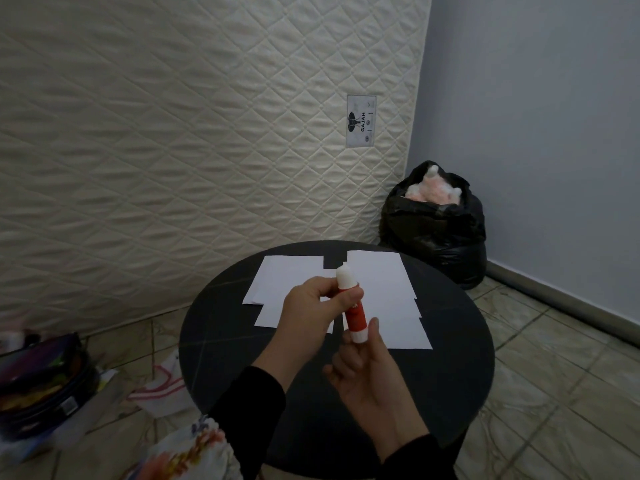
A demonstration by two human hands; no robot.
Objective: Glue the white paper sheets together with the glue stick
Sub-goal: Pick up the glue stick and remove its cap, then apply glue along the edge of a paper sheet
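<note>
A red and white glue stick [352,318] is held upright above the round black table [221,341], its white glue tip showing at the top. My left hand [311,311] grips its upper part near the tip. My right hand [374,382] holds its lower white end between the fingers. Several white paper sheets lie flat on the far half of the table: one group on the left [277,278], another on the right [391,299]. My hands hide parts of both groups.
A quilted cream mattress [207,133] leans against the wall behind the table. A black rubbish bag [436,230] stands at the back right by the blue wall. Bags and clutter [45,386] lie on the tiled floor at the left.
</note>
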